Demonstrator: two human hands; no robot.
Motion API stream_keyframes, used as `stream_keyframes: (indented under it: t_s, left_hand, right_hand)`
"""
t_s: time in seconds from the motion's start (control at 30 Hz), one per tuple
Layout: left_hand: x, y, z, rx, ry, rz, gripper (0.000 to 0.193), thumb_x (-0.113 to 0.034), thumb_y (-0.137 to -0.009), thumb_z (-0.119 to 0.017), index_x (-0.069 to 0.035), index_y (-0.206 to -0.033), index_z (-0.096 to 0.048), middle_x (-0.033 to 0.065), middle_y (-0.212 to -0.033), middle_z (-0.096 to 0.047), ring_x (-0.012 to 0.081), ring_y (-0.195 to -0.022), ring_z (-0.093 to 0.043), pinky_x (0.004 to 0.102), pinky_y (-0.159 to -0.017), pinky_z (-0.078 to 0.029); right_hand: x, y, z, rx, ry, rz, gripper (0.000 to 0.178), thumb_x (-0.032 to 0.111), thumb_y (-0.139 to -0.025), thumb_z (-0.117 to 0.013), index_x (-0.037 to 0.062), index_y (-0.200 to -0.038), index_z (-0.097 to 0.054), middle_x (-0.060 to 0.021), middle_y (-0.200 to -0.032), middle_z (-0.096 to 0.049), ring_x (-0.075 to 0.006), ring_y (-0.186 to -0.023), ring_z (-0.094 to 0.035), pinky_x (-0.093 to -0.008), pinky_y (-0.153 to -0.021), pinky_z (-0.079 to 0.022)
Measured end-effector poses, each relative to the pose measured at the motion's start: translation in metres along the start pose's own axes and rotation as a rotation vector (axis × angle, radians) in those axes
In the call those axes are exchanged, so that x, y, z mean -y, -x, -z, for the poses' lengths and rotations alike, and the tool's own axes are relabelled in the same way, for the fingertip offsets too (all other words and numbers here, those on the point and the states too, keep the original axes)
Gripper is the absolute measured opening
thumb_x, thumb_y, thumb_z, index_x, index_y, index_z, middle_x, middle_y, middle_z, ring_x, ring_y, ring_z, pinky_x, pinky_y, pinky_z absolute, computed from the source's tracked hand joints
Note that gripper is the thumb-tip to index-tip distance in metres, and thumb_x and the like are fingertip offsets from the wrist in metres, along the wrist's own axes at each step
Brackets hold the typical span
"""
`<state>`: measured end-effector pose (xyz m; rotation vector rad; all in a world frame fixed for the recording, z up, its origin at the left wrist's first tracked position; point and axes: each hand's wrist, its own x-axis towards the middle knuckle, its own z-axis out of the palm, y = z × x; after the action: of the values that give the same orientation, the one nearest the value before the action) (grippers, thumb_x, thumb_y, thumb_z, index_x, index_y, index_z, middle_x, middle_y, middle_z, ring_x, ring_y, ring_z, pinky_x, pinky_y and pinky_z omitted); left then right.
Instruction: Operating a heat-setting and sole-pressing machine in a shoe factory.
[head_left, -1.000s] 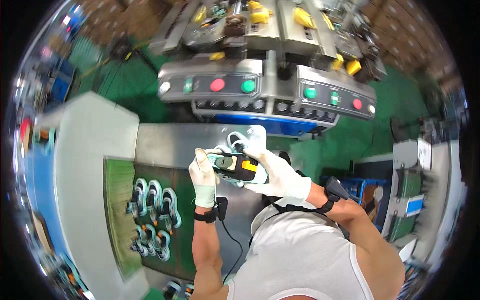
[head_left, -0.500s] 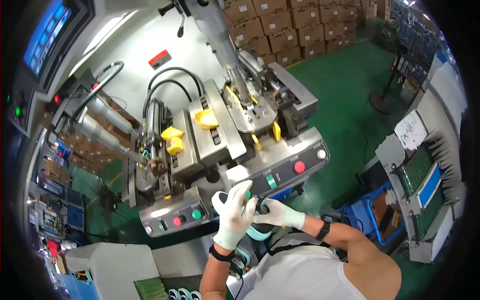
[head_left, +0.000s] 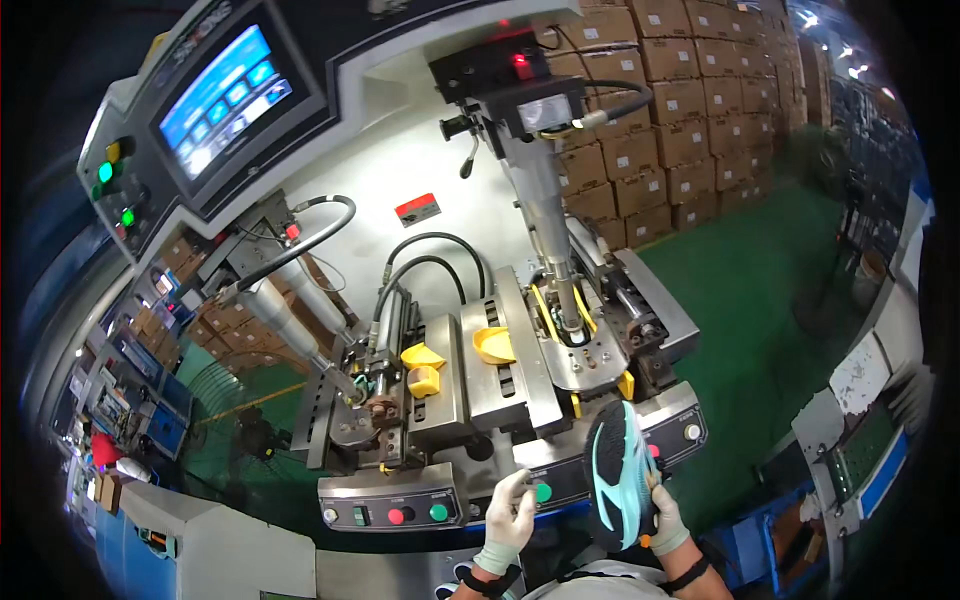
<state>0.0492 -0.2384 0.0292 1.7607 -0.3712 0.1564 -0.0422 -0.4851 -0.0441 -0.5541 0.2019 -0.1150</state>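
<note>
A black and turquoise shoe [head_left: 618, 475] stands up on end in front of the machine, its patterned sole in view. My right hand [head_left: 665, 518], in a white glove, grips it from the right side, near its lower end. To the left of the shoe, my gloved left hand [head_left: 508, 515] is raised with nothing in it, its fingers partly bent and apart. It is near a green button [head_left: 541, 492] on the machine's front panel. Part of another shoe [head_left: 488, 577] shows by my left wrist.
The two-station machine [head_left: 590, 362] ahead has yellow pads [head_left: 493, 345], slanted metal cylinders and front button panels [head_left: 385, 510]. Its lit screen [head_left: 225, 100] is at upper left. Stacked cartons [head_left: 690, 110] stand behind. A blue crate [head_left: 790, 540] is at lower right.
My hands have moved apart; they were close together over a shoe. My right hand now holds the shoe up on the right. The view has tilted up, showing more of the machine's top.
</note>
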Motion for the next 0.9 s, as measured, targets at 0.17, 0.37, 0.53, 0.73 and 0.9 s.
stream_keyframes:
  t_s: [0.17,0.37,0.53,0.73,0.9]
  left_hand:
    - [0.022,0.019,0.021,0.035,-0.097,0.058,0.037,-0.01,-0.098,-0.063,0.0,-0.132,-0.057,0.0142,-0.119,-0.064,0.0221,-0.1,-0.07,0.0334,-0.087,-0.057]
    - [0.028,0.026,0.043,0.048,-0.211,0.056,0.045,-0.011,-0.094,-0.067,0.001,-0.135,-0.053,0.0173,-0.122,-0.063,0.0246,-0.102,-0.071,0.035,-0.087,-0.058]
    - [0.025,-0.003,0.036,0.077,-0.17,-0.041,0.051,-0.011,-0.093,-0.07,0.004,-0.137,-0.05,0.0197,-0.126,-0.063,0.0271,-0.108,-0.069,0.0346,-0.093,-0.055]
    - [0.005,-0.099,-0.003,0.166,-0.322,-0.21,0.051,-0.009,-0.097,-0.065,0.005,-0.142,-0.045,0.0221,-0.135,-0.06,0.0287,-0.122,-0.063,0.0367,-0.1,-0.052]
    - [0.035,-0.206,-0.076,0.244,-0.269,0.01,0.05,-0.019,-0.099,-0.062,0.006,-0.14,-0.049,0.0223,-0.133,-0.061,0.0307,-0.122,-0.061,0.0379,-0.104,-0.047]
  right_hand:
    - [-0.011,0.013,-0.009,0.0,-0.111,0.051,0.062,0.033,-0.094,-0.072,0.0028,-0.143,-0.05,-0.0133,-0.133,-0.064,-0.028,-0.116,-0.066,-0.0451,-0.102,-0.054]
    - [-0.02,0.031,-0.034,-0.056,-0.046,0.094,0.061,0.032,-0.095,-0.07,0.0033,-0.144,-0.049,-0.0134,-0.136,-0.063,-0.0284,-0.12,-0.064,-0.0455,-0.105,-0.051]
    - [-0.015,0.028,-0.033,-0.056,-0.035,0.064,0.061,0.034,-0.094,-0.07,0.0042,-0.144,-0.051,-0.0125,-0.136,-0.063,-0.0276,-0.12,-0.063,-0.0445,-0.106,-0.05]
    - [0.016,-0.007,-0.021,-0.134,-0.028,-0.021,0.055,0.034,-0.097,-0.067,0.0027,-0.14,-0.053,-0.0093,-0.127,-0.067,-0.0198,-0.109,-0.068,-0.0362,-0.098,-0.055]
    - [0.052,-0.025,-0.012,-0.1,0.004,0.082,0.07,0.036,-0.087,-0.079,0.0005,-0.14,-0.05,-0.008,-0.126,-0.065,-0.018,-0.111,-0.066,-0.0352,-0.095,-0.055]
